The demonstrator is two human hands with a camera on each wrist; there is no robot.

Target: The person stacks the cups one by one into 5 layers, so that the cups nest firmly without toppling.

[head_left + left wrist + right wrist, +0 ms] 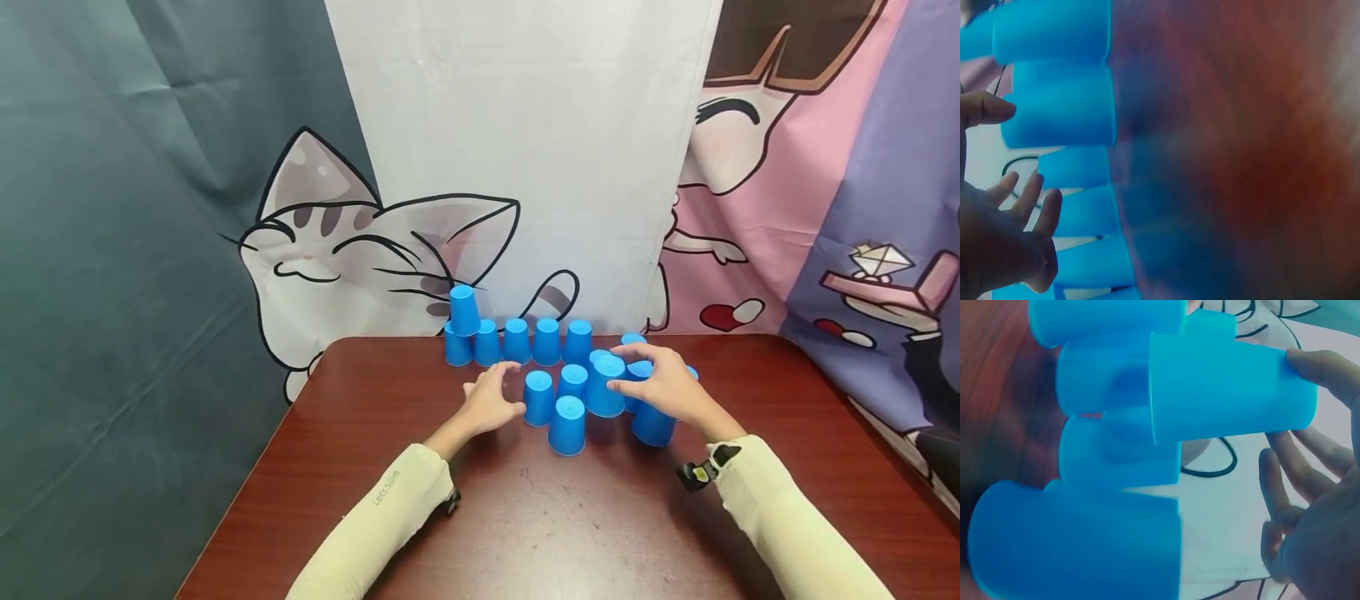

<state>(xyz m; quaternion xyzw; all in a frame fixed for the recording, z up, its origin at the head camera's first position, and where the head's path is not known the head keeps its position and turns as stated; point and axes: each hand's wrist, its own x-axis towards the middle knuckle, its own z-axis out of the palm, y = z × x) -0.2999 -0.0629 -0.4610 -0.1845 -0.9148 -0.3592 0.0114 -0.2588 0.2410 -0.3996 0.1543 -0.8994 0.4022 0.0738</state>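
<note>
My right hand (667, 385) pinches an upside-down blue plastic cup (604, 390) between thumb and fingers. In the right wrist view this held cup (1229, 387) is off the table, in front of other standing cups. My left hand (486, 402) has its fingers spread and holds nothing; it is left of an upside-down cup (537, 400). Another cup (567, 427) stands nearest the front, and one cup (573, 381) is behind it. Under my right hand a further cup (654, 427) is partly hidden. In the left wrist view, my thumb overlaps a cup (1063, 112); contact is unclear.
Along the back edge runs a row of several upside-down blue cups (516, 342). One cup (463, 310) sits on top of its left end. More cups (633, 338) are partly hidden behind my right hand. A printed cloth (525, 108) hangs behind the brown table (525, 533).
</note>
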